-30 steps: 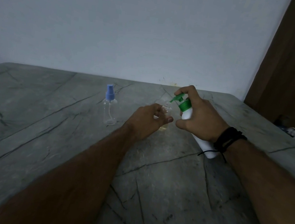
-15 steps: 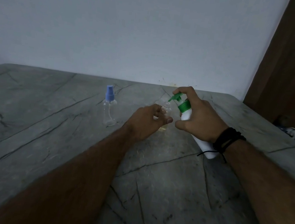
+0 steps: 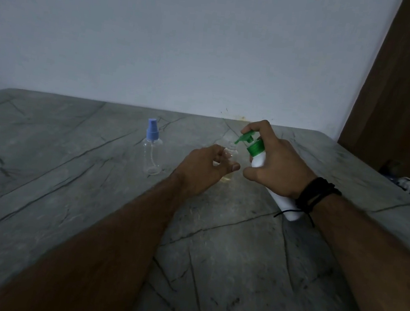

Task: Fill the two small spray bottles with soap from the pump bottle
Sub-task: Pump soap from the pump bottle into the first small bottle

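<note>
The open spray bottle (image 3: 231,155) stands uncapped and clear on the grey counter (image 3: 67,190), a little yellowish liquid at its bottom. The left hand (image 3: 206,167) curls its fingers (image 3: 234,167) round it. Over its neck tilts the white pump bottle (image 3: 270,178) with a green pump head, gripped by the right hand (image 3: 274,163), forefinger on the pump. Off to the left, apart, stands a second spray bottle (image 3: 151,149), capped blue. A black wristband (image 3: 315,194) circles the right wrist.

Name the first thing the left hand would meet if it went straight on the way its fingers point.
The left hand already grips the open small bottle; straight beyond lies probably the white pump bottle, though depth is unclear.
</note>
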`<state>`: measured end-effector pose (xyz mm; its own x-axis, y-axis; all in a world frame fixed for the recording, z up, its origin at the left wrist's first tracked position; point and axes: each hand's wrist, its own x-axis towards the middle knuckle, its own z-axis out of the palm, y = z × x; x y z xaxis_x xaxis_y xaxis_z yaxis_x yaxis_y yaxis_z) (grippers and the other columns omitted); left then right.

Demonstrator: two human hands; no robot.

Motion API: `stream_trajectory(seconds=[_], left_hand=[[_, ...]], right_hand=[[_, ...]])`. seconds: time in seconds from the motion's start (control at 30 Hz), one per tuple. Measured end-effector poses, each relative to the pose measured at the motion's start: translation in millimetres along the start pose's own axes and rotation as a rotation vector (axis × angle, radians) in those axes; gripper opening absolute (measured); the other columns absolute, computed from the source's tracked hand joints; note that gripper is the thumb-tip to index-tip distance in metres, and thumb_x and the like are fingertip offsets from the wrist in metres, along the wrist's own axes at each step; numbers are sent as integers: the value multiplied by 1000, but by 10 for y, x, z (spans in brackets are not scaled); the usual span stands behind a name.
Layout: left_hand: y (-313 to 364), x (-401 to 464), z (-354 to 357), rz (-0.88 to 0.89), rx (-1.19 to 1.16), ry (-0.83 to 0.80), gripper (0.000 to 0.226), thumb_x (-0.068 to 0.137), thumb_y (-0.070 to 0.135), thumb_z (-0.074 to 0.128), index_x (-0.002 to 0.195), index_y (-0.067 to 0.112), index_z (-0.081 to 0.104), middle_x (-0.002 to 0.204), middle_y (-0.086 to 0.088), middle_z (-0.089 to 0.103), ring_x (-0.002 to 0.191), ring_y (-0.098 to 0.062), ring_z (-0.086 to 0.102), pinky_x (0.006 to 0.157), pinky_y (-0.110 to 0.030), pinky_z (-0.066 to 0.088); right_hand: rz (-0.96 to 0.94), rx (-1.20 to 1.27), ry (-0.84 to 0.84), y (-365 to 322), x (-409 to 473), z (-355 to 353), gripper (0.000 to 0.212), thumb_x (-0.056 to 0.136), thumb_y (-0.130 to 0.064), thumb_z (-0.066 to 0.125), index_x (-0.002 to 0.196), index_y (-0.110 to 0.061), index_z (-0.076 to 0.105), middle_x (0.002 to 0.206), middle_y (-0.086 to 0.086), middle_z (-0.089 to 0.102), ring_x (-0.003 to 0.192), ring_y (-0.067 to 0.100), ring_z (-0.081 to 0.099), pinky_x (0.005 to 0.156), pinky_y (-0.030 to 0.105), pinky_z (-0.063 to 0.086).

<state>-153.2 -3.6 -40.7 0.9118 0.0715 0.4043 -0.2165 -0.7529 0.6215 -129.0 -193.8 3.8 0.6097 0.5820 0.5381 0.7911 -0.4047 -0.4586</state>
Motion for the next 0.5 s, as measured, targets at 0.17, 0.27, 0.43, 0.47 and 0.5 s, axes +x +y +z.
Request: stream_trajectory(seconds=[0.17, 0.27, 0.43, 0.47, 0.5], left_hand=[[6, -9, -4, 2, -20, 7, 47, 82, 59, 61, 114, 25, 61, 112, 8, 66, 98, -5, 59, 74, -21, 40], [13, -12, -3, 13, -18, 5, 47, 82, 58, 61, 114, 24, 61, 113, 6, 66, 98, -6, 59, 73, -20, 39], [15, -10, -11, 7, -19, -3, 49, 82, 59, 60, 116, 24, 60, 114, 6, 66, 97, -6, 58, 73, -21, 39], [13, -11, -11, 7, -22, -6, 49, 82, 59, 60, 116, 24, 60, 114, 6, 66, 97, -6, 58, 73, -22, 40], [12, -13, -10, 7, -23, -9, 49, 82, 59, 60, 116, 24, 60, 114, 6, 66, 98, -7, 59, 75, -22, 41]], right_hand=[[-5, -8, -8, -3, -3, 12, 72, 70, -12, 76, 130, -33, 42, 77, -8, 63, 64, 12, 62, 57, 25, 49], [-4, -8, -1, 12, 5, 1, 69, 70, -12, 76, 127, -30, 43, 77, -12, 61, 63, 7, 61, 54, 18, 46], [-4, -11, 2, 15, 2, 9, 69, 70, -13, 76, 128, -31, 42, 76, -10, 61, 62, 9, 61, 54, 20, 46], [-6, -10, 3, 12, 0, 10, 71, 70, -13, 76, 129, -33, 42, 76, -8, 62, 62, 10, 61, 55, 22, 47], [-8, -8, 3, 9, -1, 10, 72, 70, -13, 76, 130, -34, 41, 75, -8, 62, 61, 11, 61, 55, 23, 47]])
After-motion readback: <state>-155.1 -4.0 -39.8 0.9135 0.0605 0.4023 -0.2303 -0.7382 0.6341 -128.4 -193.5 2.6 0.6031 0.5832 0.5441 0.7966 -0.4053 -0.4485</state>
